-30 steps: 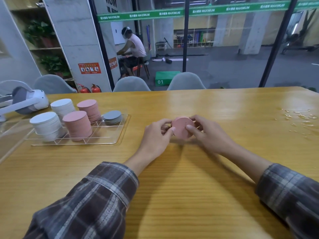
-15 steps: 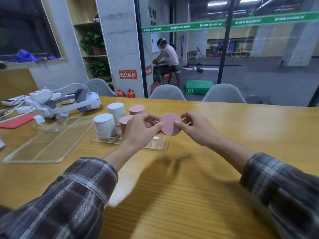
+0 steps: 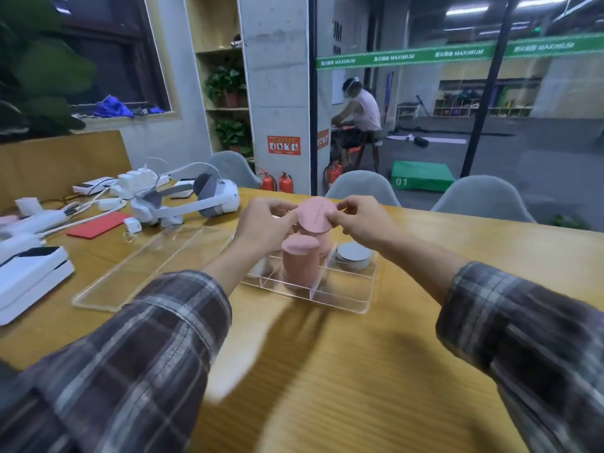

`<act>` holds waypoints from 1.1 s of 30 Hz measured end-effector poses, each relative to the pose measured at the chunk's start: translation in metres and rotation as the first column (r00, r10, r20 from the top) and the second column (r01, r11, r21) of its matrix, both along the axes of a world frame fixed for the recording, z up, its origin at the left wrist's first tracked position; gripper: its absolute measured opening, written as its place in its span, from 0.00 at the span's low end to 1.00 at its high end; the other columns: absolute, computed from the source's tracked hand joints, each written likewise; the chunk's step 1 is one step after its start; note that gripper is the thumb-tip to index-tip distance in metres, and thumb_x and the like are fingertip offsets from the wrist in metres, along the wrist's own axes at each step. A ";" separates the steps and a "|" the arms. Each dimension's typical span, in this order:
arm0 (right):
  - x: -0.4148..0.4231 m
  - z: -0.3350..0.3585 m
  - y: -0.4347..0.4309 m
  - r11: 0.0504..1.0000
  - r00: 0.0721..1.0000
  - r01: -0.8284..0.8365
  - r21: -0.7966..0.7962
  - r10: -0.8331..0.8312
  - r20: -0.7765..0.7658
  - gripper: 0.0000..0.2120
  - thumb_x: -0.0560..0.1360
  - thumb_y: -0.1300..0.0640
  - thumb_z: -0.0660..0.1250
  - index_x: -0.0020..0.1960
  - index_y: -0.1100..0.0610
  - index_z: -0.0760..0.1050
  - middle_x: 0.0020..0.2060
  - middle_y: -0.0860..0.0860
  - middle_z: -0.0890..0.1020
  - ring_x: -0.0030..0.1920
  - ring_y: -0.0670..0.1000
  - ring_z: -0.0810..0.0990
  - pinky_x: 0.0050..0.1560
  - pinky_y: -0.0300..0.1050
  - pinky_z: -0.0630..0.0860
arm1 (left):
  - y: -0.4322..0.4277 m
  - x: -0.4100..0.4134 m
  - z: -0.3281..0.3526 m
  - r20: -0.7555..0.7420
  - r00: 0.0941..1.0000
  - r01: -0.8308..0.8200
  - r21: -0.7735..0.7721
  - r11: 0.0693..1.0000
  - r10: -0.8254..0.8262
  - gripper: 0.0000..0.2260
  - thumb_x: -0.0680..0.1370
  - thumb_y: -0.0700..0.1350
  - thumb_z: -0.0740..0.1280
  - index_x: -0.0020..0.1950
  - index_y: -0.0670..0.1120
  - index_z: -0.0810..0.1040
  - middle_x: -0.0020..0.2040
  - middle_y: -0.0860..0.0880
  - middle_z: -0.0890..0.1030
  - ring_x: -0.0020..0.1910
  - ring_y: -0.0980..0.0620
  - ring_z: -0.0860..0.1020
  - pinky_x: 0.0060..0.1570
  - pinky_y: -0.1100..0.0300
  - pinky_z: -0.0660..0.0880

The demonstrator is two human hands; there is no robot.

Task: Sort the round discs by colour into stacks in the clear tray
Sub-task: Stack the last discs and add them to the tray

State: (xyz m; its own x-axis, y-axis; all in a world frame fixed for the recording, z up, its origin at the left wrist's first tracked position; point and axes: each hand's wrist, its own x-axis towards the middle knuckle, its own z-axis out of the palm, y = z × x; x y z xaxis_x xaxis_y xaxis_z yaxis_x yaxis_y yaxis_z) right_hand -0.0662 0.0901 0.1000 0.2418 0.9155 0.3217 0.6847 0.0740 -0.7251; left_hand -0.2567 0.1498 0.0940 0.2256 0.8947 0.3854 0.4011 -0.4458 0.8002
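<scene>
A stack of pink discs (image 3: 316, 214) hangs in the air above the clear tray (image 3: 353, 297), tilted with its flat face toward me. My left hand (image 3: 266, 225) pinches its left edge and my right hand (image 3: 361, 220) pinches its right edge. Right below stands a tall pink stack (image 3: 300, 261) in the tray, with a second pink stack partly hidden behind it. A low grey stack (image 3: 354, 255) sits in the tray's right compartment. The white stacks are hidden behind my left hand and forearm.
A flat clear lid (image 3: 153, 268) lies left of the tray. Farther left are a white headset (image 3: 202, 197), white boxes (image 3: 29, 279), cables and a red card (image 3: 98, 224). Grey chairs (image 3: 362, 188) line the table's far edge. A person sits far behind the glass.
Both hands lifted the pink discs off the table and carried them left, to above the tray's pink stacks. My view swung left, bringing the lid and headset into sight.
</scene>
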 end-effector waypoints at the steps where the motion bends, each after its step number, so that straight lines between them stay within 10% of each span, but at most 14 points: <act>1: 0.002 0.002 0.008 1.000 1.000 0.011 -0.004 -0.011 0.006 0.06 0.79 0.50 0.69 0.46 0.51 0.81 0.45 0.51 0.86 0.42 0.50 0.81 0.47 0.50 0.80 | 0.007 0.002 0.002 -0.005 1.000 -0.004 -0.009 1.000 0.004 0.07 0.77 0.46 0.75 0.54 0.50 0.88 0.47 0.53 0.88 0.46 0.51 0.86 0.54 0.48 0.83; 7: 0.014 -0.002 0.052 0.995 0.998 0.064 -0.081 -0.062 0.034 0.15 0.79 0.49 0.69 0.57 0.58 0.84 0.50 0.52 0.85 0.48 0.51 0.79 0.47 0.43 0.71 | 0.044 0.022 0.003 -0.049 0.998 -0.040 -0.084 0.996 0.036 0.06 0.78 0.45 0.73 0.52 0.47 0.88 0.41 0.52 0.88 0.39 0.55 0.86 0.51 0.51 0.85; 17: 0.024 -0.021 0.077 0.989 0.997 0.058 -0.138 -0.051 0.053 0.15 0.81 0.50 0.66 0.47 0.61 0.84 0.45 0.56 0.85 0.43 0.53 0.77 0.42 0.45 0.71 | 0.063 0.035 -0.007 -0.180 0.982 -0.077 -0.068 0.995 0.063 0.06 0.79 0.43 0.72 0.54 0.45 0.87 0.44 0.47 0.87 0.42 0.52 0.85 0.50 0.54 0.84; 24: 0.026 -0.031 0.074 0.991 1.000 -0.002 -0.137 0.001 -0.006 0.18 0.81 0.46 0.64 0.45 0.60 0.82 0.36 0.50 0.80 0.41 0.51 0.77 0.42 0.47 0.72 | 0.062 0.031 -0.014 -0.263 0.965 -0.045 -0.116 0.992 0.013 0.15 0.79 0.48 0.69 0.65 0.48 0.81 0.46 0.49 0.85 0.59 0.44 0.80 0.56 0.49 0.80; 28: 0.030 -0.037 0.069 0.983 0.991 -0.093 -0.156 0.107 0.084 0.20 0.72 0.49 0.70 0.61 0.54 0.82 0.55 0.48 0.84 0.54 0.50 0.80 0.57 0.49 0.78 | 0.063 0.031 -0.010 -0.283 0.957 0.013 -0.176 0.984 -0.063 0.31 0.71 0.49 0.73 0.75 0.48 0.75 0.64 0.47 0.82 0.64 0.47 0.78 0.63 0.48 0.79; 33: 0.030 -0.047 0.079 0.989 0.984 -0.081 -0.124 0.099 0.150 0.21 0.73 0.47 0.76 0.62 0.54 0.81 0.54 0.48 0.84 0.51 0.48 0.78 0.56 0.48 0.77 | 0.067 0.033 -0.015 -0.325 0.931 0.096 -0.216 0.972 -0.164 0.42 0.68 0.54 0.81 0.79 0.48 0.70 0.72 0.45 0.78 0.68 0.47 0.78 0.68 0.46 0.76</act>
